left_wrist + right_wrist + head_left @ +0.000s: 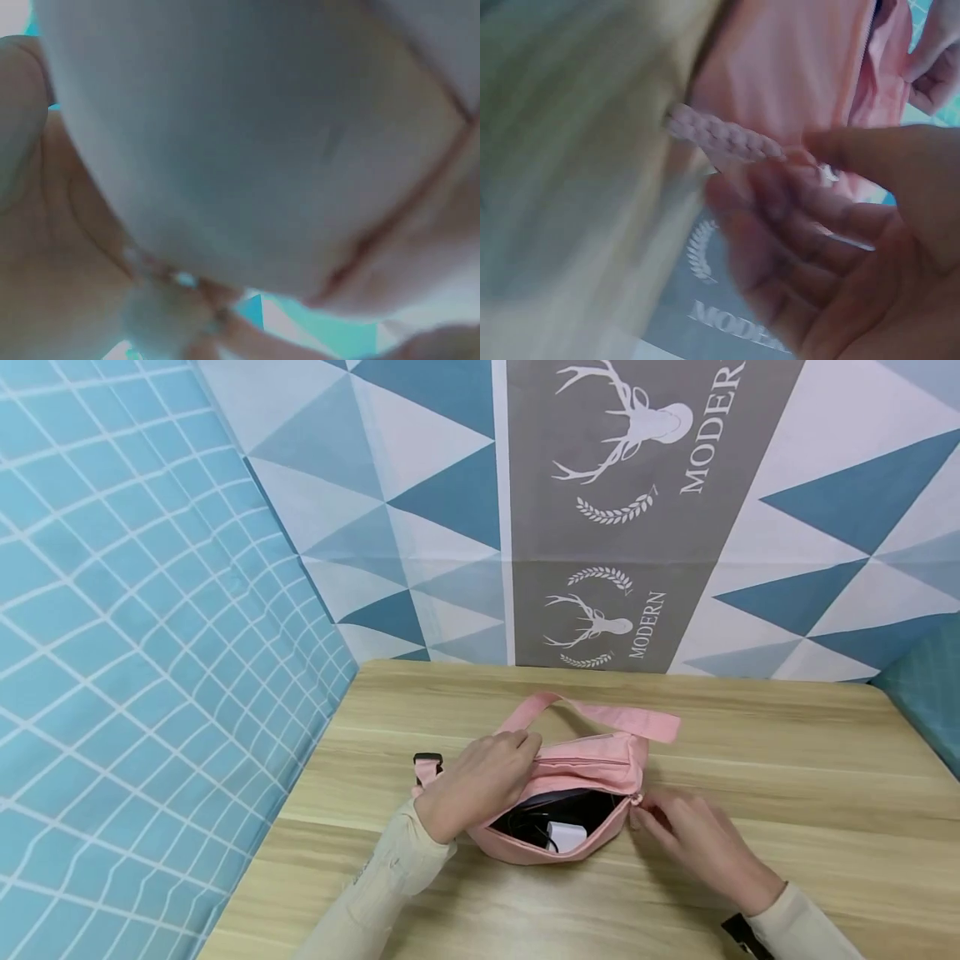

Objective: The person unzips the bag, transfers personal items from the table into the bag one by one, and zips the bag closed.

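Note:
A pink waist bag (592, 764) lies on the table with its main zipper open. Through the opening I see a white charger (567, 837) and a black cable (529, 827) on the dark lining. My left hand (487, 781) grips the bag's far left side, fingers curled over the fabric. At the right end of the zipper, my right hand (693, 835) pinches at the base of a braided zipper pull (724, 136), seen in the right wrist view. Bag fabric and skin fill the left wrist view too closely to show the left fingertips.
A pink strap (637, 720) loops behind the bag on the wooden table (795, 760). A black buckle (428, 759) sticks out at its left. Blue gridded cloth (150, 610) hangs at the left, and a patterned deer-print cloth (585, 527) rises behind the table.

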